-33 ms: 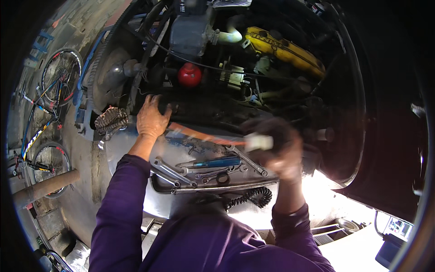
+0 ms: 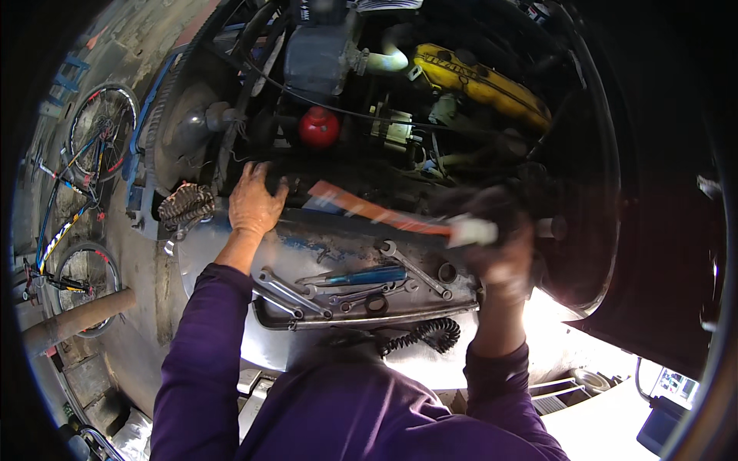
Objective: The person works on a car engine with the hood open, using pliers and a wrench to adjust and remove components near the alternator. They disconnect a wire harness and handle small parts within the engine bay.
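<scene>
My left hand [image 2: 257,201] lies on the front edge of the engine bay, fingers spread and nothing in them. Blurred by motion, my right hand [image 2: 504,257] is closed at the white block-like end [image 2: 473,230] of a long orange-red strip [image 2: 377,213]. The strip points left across the front edge, towards my left hand. A dark, smeared shape lies above my right hand, and I cannot make out whether it is held. Below, on the metal ledge, are several wrenches [image 2: 416,270], a blue-handled tool [image 2: 357,276] and metal rings [image 2: 376,304].
In the engine bay are a yellow valve cover [image 2: 480,84], a red round part [image 2: 319,127] and a dark grey box [image 2: 314,63]. A brown wire bundle [image 2: 187,203] sits left of my left hand. A black coiled cord [image 2: 423,333] hangs near my body. Bicycles [image 2: 92,207] stand at far left.
My right hand has moved to the right with the orange-red strip, whose left end now sits farther from my left hand. A ring on the ledge has come into sight. My left hand stays put.
</scene>
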`<state>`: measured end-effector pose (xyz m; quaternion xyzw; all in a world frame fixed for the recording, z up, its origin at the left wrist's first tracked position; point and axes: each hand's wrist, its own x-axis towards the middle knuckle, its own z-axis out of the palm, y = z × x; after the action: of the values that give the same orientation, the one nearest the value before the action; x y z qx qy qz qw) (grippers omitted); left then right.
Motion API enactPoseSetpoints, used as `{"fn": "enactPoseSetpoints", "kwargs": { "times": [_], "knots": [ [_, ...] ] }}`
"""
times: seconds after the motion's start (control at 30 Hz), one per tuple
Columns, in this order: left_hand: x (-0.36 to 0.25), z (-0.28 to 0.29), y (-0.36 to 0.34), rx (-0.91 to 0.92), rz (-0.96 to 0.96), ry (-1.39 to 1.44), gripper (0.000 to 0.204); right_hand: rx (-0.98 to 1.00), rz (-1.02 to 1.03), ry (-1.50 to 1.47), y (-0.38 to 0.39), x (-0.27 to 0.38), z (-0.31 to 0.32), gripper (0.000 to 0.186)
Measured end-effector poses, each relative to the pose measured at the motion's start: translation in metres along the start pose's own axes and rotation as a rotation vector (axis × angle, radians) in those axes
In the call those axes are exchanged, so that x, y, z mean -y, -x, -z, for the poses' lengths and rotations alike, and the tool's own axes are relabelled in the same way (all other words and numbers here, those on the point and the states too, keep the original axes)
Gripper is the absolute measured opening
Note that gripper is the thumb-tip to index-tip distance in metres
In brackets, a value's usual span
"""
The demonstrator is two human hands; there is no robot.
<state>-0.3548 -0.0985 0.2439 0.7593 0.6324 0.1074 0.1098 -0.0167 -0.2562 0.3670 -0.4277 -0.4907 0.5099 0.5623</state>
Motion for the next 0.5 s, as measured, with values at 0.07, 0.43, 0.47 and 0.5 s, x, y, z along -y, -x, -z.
{"fn": "enactPoseSetpoints", "kwargs": {
  "times": [0.07, 0.43, 0.47, 0.5],
  "knots": [
    [-0.003, -0.001, -0.005, -0.044, -0.032, -0.011, 0.049, -0.103, 0.224, -0.485, -0.01, -0.001, 0.038, 0.047],
    [0.005, -0.013, -0.01, -0.019, -0.041, -0.05, 0.043, -0.107, -0.586, 0.255, -0.111, -0.136, 0.174, 0.042],
    [0.006, -0.014, -0.01, -0.03, -0.068, -0.019, 0.042, 0.013, -0.593, 0.43, -0.121, -0.161, 0.174, 0.045],
    [0.007, -0.014, -0.01, -0.023, -0.069, -0.011, 0.04, 0.045, -0.717, 0.613, -0.135, -0.187, 0.175, 0.047]
  ]
}}
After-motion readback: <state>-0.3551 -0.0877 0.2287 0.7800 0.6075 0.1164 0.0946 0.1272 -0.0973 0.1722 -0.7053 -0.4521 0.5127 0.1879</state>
